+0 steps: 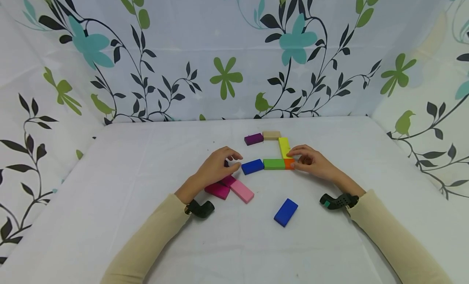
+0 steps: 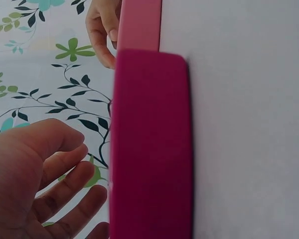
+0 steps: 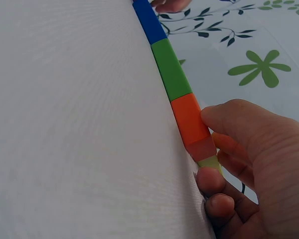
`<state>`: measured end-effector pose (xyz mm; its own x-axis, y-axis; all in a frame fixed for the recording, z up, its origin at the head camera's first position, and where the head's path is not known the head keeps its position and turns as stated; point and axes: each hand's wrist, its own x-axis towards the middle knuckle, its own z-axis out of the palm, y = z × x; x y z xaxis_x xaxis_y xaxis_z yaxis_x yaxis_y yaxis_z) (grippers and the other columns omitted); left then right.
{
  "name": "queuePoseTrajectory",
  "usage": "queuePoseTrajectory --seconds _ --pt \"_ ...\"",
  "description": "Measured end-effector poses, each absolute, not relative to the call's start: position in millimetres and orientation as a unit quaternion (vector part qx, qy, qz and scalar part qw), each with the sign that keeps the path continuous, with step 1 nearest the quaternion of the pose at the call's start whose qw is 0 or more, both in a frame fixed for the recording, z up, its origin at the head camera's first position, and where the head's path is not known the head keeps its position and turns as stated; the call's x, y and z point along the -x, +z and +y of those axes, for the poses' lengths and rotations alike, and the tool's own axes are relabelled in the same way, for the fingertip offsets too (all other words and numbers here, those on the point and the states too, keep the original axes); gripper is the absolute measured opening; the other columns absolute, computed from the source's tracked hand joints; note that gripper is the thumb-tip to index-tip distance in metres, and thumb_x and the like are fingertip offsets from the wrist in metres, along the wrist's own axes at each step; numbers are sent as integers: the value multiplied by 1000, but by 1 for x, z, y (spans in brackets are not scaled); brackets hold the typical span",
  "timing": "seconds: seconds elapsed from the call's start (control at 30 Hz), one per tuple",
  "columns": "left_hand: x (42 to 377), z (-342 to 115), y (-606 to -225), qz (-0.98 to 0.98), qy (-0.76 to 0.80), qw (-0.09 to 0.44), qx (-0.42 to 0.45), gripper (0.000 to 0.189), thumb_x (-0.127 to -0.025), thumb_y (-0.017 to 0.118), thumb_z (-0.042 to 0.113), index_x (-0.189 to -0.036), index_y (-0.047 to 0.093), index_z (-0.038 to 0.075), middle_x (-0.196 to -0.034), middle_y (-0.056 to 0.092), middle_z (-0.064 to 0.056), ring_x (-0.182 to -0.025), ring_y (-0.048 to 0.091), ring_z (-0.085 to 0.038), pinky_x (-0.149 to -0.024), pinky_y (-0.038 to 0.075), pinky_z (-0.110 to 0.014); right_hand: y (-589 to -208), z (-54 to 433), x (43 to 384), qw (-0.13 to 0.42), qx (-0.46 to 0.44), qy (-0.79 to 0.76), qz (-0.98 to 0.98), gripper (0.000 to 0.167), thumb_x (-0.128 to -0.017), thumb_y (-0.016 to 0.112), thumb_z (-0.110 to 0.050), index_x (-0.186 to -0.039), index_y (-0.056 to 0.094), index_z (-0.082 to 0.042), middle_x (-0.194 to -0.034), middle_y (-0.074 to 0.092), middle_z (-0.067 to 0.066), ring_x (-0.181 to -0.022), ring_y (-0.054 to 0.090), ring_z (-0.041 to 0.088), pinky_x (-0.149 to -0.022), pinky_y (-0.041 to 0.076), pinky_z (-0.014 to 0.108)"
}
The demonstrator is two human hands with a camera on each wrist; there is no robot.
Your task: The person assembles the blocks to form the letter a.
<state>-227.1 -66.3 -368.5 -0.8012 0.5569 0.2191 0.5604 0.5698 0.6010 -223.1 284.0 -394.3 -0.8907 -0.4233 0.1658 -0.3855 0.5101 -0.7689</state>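
Observation:
My right hand is at the right corner of a line of blocks. Its thumb lies against the orange block, while its curled fingers reach round the corner by the yellow block. The green block abuts the orange one, and a blue block continues the line leftward at a slight tilt. Near that blue block's left end is my left hand, fingers loosely bent and holding nothing. Below it lie a magenta block and a pink block, partly overlapped by the hand in the head view.
Behind the line, a tan block meets the yellow block's far end, with a purple block angled at its left. A second blue block lies alone nearer me. White cloth covers the table; patterned cloth hangs behind.

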Motion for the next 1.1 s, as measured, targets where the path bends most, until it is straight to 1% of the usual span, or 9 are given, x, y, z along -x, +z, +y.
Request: queuePoseTrajectory --seconds 0.27,0.47,0.6,0.73,0.83,0.93,1.1 --pt "220 -69 -366 -887 -336 -5 318 24 -92 66 16 -114 66 8 -112 63 -6 -104 60 -22 -91 51 -36 -396 285 223 22 234 -437 868 33 -91 67 -5 -123 63 0 -134 48 18 -82 50 17 -71 44 18" --pt "213 -70 -364 -883 -336 -15 327 23 -93 65 16 -114 67 7 -111 63 -6 -101 60 -21 -89 52 -35 -395 284 223 21 235 -437 868 33 -90 67 -5 -123 62 1 -134 48 19 -82 51 17 -71 44 18" --pt "210 -70 -364 -882 -332 -10 335 22 -93 65 16 -113 67 7 -110 63 -6 -99 61 -21 -88 52 -35 -395 284 223 20 236 -433 870 34 -90 67 -5 -123 62 0 -134 48 19 -82 51 16 -72 44 18" --pt "208 -69 -363 -879 -326 -3 348 22 -93 64 16 -112 67 6 -108 63 -6 -95 60 -20 -84 52 -32 -394 285 223 19 238 -435 868 33 -91 67 -5 -123 62 1 -134 48 19 -83 50 16 -72 44 18" --pt "204 -67 -360 -880 -320 -13 352 22 -93 64 17 -112 68 6 -107 63 -5 -91 58 -18 -80 50 -29 -394 286 223 20 237 -438 867 34 -91 67 -5 -123 62 0 -134 48 19 -83 50 16 -72 44 18" --pt "199 -65 -358 -884 -308 -26 349 22 -93 64 18 -111 68 6 -108 62 -5 -92 57 -18 -80 51 -27 -394 286 222 21 234 -439 867 34 -91 67 -6 -124 62 0 -135 48 19 -83 50 17 -72 44 18" --pt "191 -64 -358 -896 -277 -21 346 21 -92 67 20 -109 69 8 -103 62 -4 -94 58 -16 -81 53 -28 -393 286 222 20 237 -438 867 34 -90 68 -5 -123 63 0 -134 48 18 -83 50 16 -71 44 18"
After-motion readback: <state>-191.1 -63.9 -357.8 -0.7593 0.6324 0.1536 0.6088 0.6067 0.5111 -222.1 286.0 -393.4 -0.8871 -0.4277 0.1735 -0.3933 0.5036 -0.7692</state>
